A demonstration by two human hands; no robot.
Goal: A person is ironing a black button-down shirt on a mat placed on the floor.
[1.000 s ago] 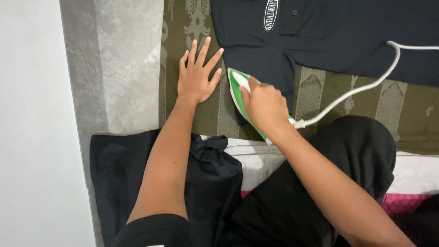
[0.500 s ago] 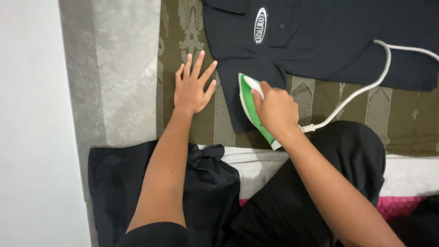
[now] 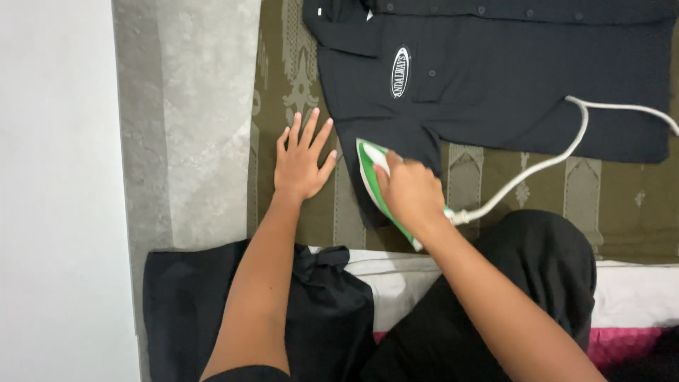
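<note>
Right hand [image 3: 410, 194]: closed round the handle of a green-and-white clothes iron [image 3: 371, 180], whose nose sits on the sleeve of a black short-sleeved shirt [image 3: 495, 92].

Left hand [image 3: 300, 159]: open, fingers spread, palm flat on the olive patterned mat [image 3: 297, 78] just beside the sleeve hem, holding nothing.

Shirt: spread flat along the far edge of the mat, collar toward the far left corner, oval white chest badge facing up.

White power cord [image 3: 559, 155]: runs from the iron's heel across the shirt body and off to the right.

Risks, as judged:
- The left fingertips lie near the soleplate, so a sideways stroke could burn them.
- The cord could drag over the shirt and rumple it.
- Lingering on the sleeve could scorch it.
</note>
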